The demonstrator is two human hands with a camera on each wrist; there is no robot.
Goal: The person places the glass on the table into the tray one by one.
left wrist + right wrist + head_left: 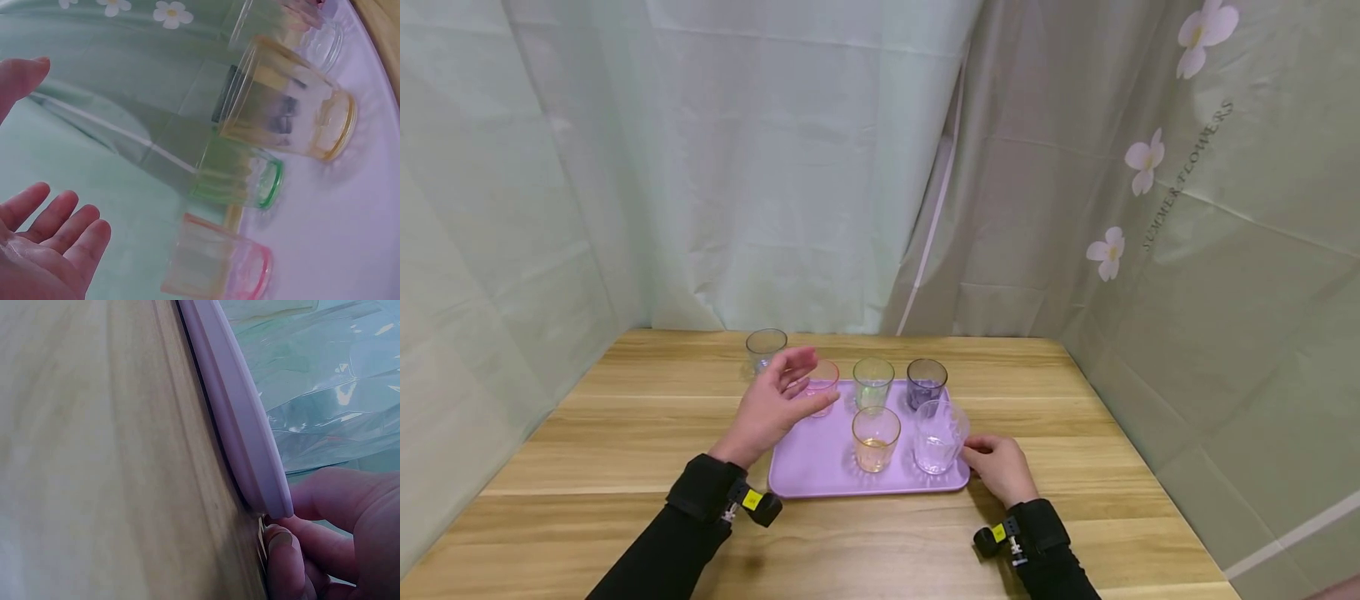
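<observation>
A lilac tray (820, 475) lies on the table with several tumblers on it. At the back stand a pink-rimmed glass (826, 373), a green one (873, 383) and a dark smoky one (927, 385); nearer are an amber glass (876, 437) and a clear glass (936, 442). My left hand (767, 417) hovers over the tray's left side, fingers spread, holding nothing, partly hiding the pink-rimmed glass. At the near right corner, my right hand (1003, 471) pinches the tray's rim (269, 469) between thumb and fingers, close to the clear glass.
A grey-tinted glass (765, 342) stands off the tray, at the table's back left. Pale curtains (775, 167) hang behind and on both sides of the wooden table (625, 450). Small flowers are printed on the right curtain.
</observation>
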